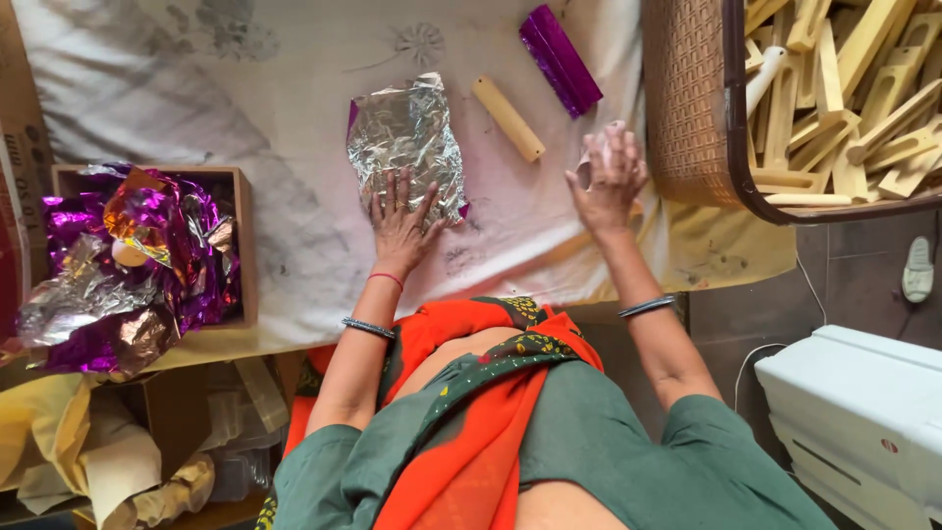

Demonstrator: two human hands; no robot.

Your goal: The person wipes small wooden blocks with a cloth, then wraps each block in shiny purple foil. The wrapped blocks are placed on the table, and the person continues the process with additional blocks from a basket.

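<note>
1. The silver foil sheet (407,147) lies on the cloth-covered desk (265,108), pressed flat under the spread left hand (400,224).
2. The right hand (610,177) hangs raised, grip loose, empty, near the basket (687,98).
3. The wooden block (507,118) lies beside the foil; centring it squarely should give a tidy wrap.

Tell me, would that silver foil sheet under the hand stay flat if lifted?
Probably not. The foil sheet looks thin and creased, so it would likely flop and crumple. It seems very light; the left hand pressing its lower edge may be what keeps it in place. Its shiny face could be slippery.
</note>
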